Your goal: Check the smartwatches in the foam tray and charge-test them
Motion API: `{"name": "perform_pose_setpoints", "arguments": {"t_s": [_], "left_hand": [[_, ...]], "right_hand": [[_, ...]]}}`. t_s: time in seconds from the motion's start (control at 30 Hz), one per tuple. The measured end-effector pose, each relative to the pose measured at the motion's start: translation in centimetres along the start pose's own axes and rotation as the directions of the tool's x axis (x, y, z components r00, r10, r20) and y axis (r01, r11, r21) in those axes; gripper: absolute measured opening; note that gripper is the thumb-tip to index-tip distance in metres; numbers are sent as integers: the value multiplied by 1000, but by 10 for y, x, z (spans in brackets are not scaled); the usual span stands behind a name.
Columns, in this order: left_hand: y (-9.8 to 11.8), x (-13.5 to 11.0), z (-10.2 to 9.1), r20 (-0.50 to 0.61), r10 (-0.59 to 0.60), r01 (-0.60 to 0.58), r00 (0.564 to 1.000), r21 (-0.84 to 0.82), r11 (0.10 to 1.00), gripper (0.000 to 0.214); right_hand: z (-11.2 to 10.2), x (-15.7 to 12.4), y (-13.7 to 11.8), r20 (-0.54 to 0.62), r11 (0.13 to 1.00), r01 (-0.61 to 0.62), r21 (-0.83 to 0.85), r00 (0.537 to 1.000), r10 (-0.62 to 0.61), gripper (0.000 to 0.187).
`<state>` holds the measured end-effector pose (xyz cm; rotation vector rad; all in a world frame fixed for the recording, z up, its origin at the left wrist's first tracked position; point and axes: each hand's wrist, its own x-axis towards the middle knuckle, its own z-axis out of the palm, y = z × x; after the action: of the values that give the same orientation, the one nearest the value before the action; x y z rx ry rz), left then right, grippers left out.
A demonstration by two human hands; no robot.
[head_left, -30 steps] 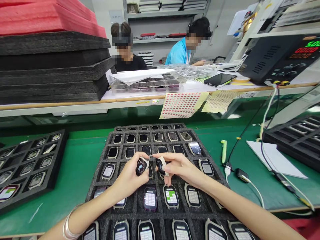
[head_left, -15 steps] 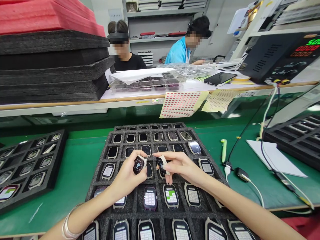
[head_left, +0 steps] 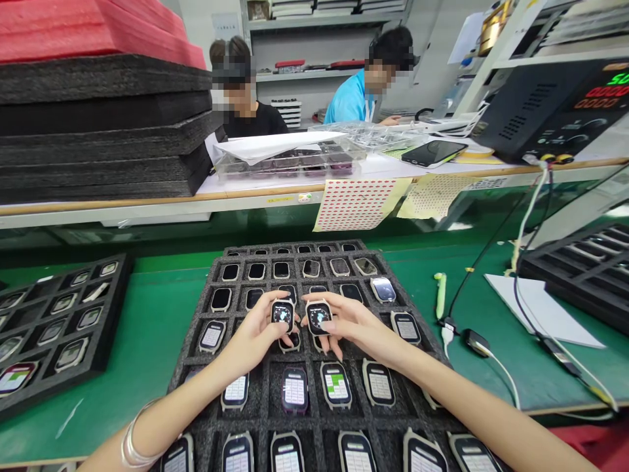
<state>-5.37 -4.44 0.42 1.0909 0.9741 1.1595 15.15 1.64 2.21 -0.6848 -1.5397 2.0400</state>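
My left hand (head_left: 263, 329) grips a smartwatch body (head_left: 282, 313), its lit face turned up and my thumb on the lower part of its screen. A matching smartwatch body (head_left: 318, 316) is in my right hand (head_left: 348, 321), the thumb resting on its screen too. Both watches have silver frames, no straps and dark screens with a blue-white figure. They are held side by side, a small gap apart, over the black foam tray (head_left: 361, 353). In the tray's compartments lie several more strapless watches, some with white grid screens, one with green cells (head_left: 337, 385), others dark.
Another foam tray of watches (head_left: 93, 354) lies at left, and one more (head_left: 565, 278) at right. Cables (head_left: 521, 314) and white paper (head_left: 540, 311) are right of the middle tray. Foam stacks (head_left: 98, 131), a phone (head_left: 435, 153) and a power supply (head_left: 550, 111) occupy the shelf. Two people sit beyond.
Both hands have turned their watches so the screens now face up toward me. The left watch has come slightly rightward and upright, and both thumbs now rest on the screens.
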Motion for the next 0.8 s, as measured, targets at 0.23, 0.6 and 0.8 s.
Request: {"name": "perform_pose_setpoints", "arguments": {"t_s": [0.23,0.6,0.8], "left_hand": [[1,-2,0,6,-20,21,1000,-97,995,46],[2,-3,0,33,2,0,999,-65,998,44],[1,-3,0,13,30,-30,999,-39,999,47]], "right_hand": [[-1,-2,1,8,999,-2,-40,1000,2,64],[-1,-1,3,-30,994,13,-105,999,-17,58],[1,-4,3,24,987,42,-153,999,-39,72]]}}
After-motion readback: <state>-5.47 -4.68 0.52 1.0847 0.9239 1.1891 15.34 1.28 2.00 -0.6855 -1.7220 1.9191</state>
